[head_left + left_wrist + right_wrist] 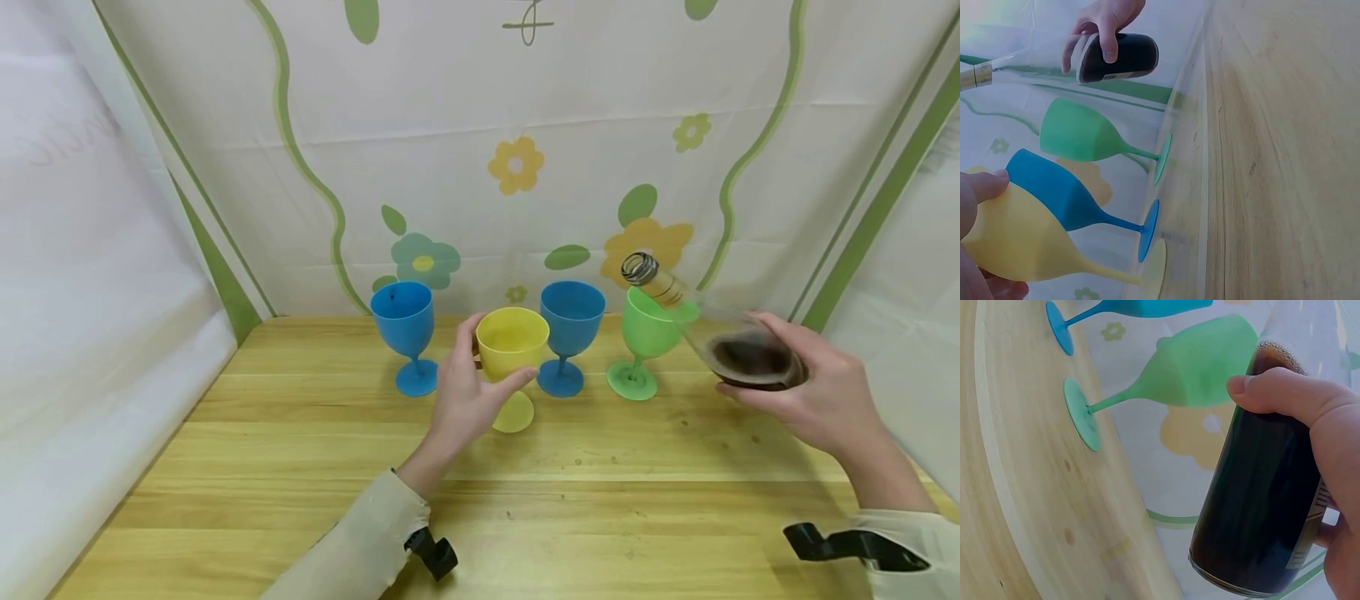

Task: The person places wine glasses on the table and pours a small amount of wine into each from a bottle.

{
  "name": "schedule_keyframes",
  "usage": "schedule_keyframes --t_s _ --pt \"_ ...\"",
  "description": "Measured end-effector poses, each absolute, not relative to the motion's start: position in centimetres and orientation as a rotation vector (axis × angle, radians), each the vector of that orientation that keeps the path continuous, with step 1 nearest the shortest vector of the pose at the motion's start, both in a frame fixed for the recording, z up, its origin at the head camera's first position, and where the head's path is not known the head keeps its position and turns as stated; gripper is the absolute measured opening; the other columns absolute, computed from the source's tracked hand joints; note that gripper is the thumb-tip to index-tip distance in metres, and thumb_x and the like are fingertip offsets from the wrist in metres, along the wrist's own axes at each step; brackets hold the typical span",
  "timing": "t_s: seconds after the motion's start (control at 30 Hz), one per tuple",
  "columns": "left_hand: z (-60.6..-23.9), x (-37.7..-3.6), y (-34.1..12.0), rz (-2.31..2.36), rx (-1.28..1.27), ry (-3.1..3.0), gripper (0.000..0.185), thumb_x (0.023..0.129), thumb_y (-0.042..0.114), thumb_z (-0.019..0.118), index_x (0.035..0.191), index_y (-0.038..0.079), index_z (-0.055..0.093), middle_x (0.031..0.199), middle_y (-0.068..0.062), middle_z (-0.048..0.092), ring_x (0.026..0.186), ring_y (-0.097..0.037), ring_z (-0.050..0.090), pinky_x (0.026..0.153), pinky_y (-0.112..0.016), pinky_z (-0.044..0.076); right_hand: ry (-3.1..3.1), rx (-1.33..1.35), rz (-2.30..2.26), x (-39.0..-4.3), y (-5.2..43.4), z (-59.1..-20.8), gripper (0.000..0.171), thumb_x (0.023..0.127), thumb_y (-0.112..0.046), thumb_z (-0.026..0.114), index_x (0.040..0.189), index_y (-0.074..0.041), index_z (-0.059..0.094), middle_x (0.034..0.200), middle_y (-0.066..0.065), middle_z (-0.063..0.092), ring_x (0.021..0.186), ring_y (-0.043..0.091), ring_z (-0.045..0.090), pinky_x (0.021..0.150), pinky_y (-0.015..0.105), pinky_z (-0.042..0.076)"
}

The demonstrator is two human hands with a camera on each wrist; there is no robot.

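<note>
My left hand (472,392) grips the bowl of a yellow goblet (513,342), thumb across its front and fingers behind. In the left wrist view the goblet's foot is down by the wooden table. On the right, my right hand (817,383) holds a clear glass bottle (757,360) round its lower body. The bottle is raised and tilted, its open neck pointing up and left, overlapping the green goblet (651,329) in the head view. Dark liquid (1260,481) with some froth fills the bottle's lower part. Beside the yellow goblet stands a blue goblet (572,321).
Another blue goblet (405,321) stands upright left of my left hand. The wooden table (570,525) bears a few small spots or drops. Close behind the goblets hangs a pale, flower-printed curtain (450,100), with white fabric (97,333) along the left side.
</note>
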State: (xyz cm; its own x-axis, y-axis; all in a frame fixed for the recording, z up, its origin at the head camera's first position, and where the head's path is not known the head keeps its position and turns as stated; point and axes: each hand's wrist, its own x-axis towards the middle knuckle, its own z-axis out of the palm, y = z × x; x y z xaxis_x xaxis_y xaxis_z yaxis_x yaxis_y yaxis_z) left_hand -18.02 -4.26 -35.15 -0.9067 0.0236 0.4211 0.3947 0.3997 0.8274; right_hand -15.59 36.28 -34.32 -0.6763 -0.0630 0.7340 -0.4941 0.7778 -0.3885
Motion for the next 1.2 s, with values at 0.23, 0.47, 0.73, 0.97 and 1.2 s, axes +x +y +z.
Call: schedule_keyframes --t_s 0.23,0.47,0.73,0.97,1.2 --pt "-35.1 -17.7 -4.1 -1.54 -0.363 -2.32 0.09 0.081 0.035 0.095 0.154 0.017 0.044 0.137 -0.006 0.068 0.12 -0.024 0.065 0.097 -0.045 0.059 -2.24 0.427 0.701 -15.4 36.0 -34.1 0.105 0.044 0.003 0.104 0.141 -0.02 0.07 0.127 -0.047 0.052 0.109 -0.024 0.047 0.089 -0.002 0.029" --pt "-35.3 -17.6 -3.9 -1.562 -0.361 -2.301 0.091 0.08 0.034 0.095 0.155 0.015 0.046 0.137 -0.007 0.069 0.122 -0.025 0.065 0.098 -0.045 0.059 -2.248 0.436 0.667 -15.4 35.8 -33.9 0.103 0.044 0.001 0.104 0.14 -0.02 0.071 0.125 -0.048 0.049 0.109 -0.024 0.044 0.089 0.0 0.028" --pt "-35.5 -17.4 -3.7 -1.581 -0.401 -2.279 0.086 0.082 0.035 0.094 0.153 0.017 0.049 0.132 -0.004 0.069 0.116 -0.02 0.064 0.097 -0.042 0.058 -2.247 0.438 0.635 -15.3 35.6 -33.7 0.103 0.043 -0.001 0.104 0.139 -0.021 0.071 0.126 -0.026 0.061 0.111 -0.025 0.042 0.088 0.002 0.027" --pt "-35.3 -17.0 -3.6 -1.608 -0.424 -2.282 0.084 0.082 0.033 0.094 0.151 0.018 0.05 0.131 -0.004 0.07 0.115 -0.02 0.064 0.097 -0.042 0.056 -2.285 0.464 0.565 -15.3 35.6 -33.4 0.103 0.045 -0.003 0.104 0.141 -0.021 0.07 0.123 0.02 0.071 0.114 -0.025 0.036 0.088 0.006 0.026" --pt "-35.0 -16.3 -3.2 -1.6 -0.423 -2.306 0.084 0.081 0.034 0.094 0.151 0.018 0.051 0.13 -0.004 0.071 0.114 -0.02 0.064 0.097 -0.044 0.057 -2.287 0.466 0.513 -15.3 35.6 -33.3 0.104 0.043 -0.008 0.103 0.14 -0.022 0.07 0.123 0.018 0.072 0.117 -0.026 0.033 0.086 0.014 0.03"
